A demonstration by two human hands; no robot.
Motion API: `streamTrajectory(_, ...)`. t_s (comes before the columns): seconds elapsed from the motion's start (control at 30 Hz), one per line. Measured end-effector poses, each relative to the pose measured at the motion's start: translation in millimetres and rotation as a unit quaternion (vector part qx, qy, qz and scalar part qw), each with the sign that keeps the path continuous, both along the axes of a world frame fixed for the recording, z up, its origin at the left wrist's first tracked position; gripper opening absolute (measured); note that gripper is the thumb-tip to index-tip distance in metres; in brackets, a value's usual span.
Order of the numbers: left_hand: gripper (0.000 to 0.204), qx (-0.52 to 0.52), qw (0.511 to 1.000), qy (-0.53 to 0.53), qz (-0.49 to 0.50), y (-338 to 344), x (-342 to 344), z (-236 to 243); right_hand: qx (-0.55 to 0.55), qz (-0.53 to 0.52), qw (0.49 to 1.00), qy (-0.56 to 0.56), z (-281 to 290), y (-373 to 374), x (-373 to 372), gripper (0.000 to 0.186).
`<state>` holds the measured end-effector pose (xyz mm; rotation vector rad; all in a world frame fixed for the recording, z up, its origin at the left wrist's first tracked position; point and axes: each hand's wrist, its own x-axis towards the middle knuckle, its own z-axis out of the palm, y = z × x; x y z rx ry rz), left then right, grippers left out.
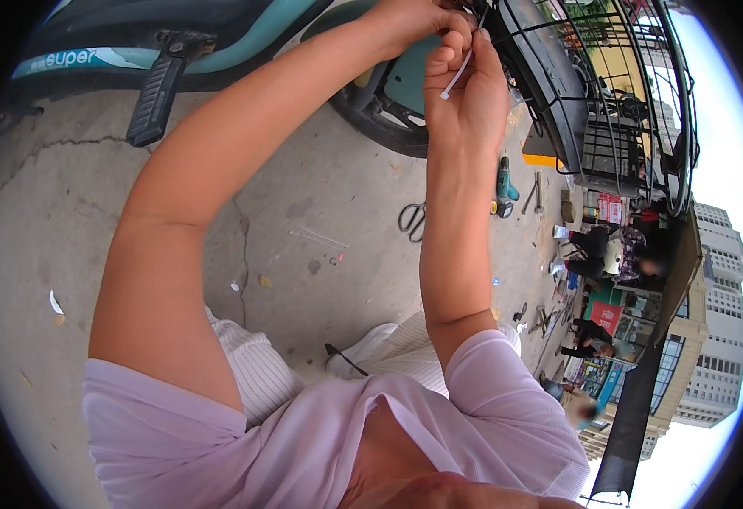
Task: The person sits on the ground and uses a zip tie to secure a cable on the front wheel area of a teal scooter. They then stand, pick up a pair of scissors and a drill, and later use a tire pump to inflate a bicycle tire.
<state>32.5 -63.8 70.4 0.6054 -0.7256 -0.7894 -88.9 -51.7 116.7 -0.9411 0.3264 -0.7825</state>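
Note:
My left hand (435, 21) is at the top, its fingers curled at the mounting of a black wire basket (617, 119); exactly what they grip is hidden. My right hand (469, 89) is just below, palm up with curled fingers, holding a thin white cable tie (460, 72) whose small head points down across the palm. Both hands are beside a dark panel (545, 68) under the basket and above the front wheel (363, 123) of a teal scooter (83, 34). A black footpeg (155, 102) sticks out from the scooter's body.
On the cracked concrete (320, 195) lie scissors (411, 222), a green power drill (505, 187), wrenches (538, 191) and loose cable ties (316, 237). To the right are several people (596, 246) by shop fronts (626, 327), an awning and tall buildings (719, 297).

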Motion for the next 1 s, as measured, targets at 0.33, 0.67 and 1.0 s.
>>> streamTrajectory(0.33, 0.043, -0.132, 0.991, -0.03, -0.003, -16, 7, -14, 0.098, 0.005, 0.991, -0.09, 1, -14, 25, 0.018)
streamTrajectory(0.67, 0.046, -0.133, 0.986, 0.086, -0.055, -17, -12, -17, 0.162, 0.006, 0.984, -0.074, 6, -2, 25, 0.013)
streamTrajectory(1.0, 0.062, -0.108, 0.986, -0.092, -0.089, -2, 13, 3, 0.16, 0.029, 0.984, -0.072, 6, 0, 26, 0.015)
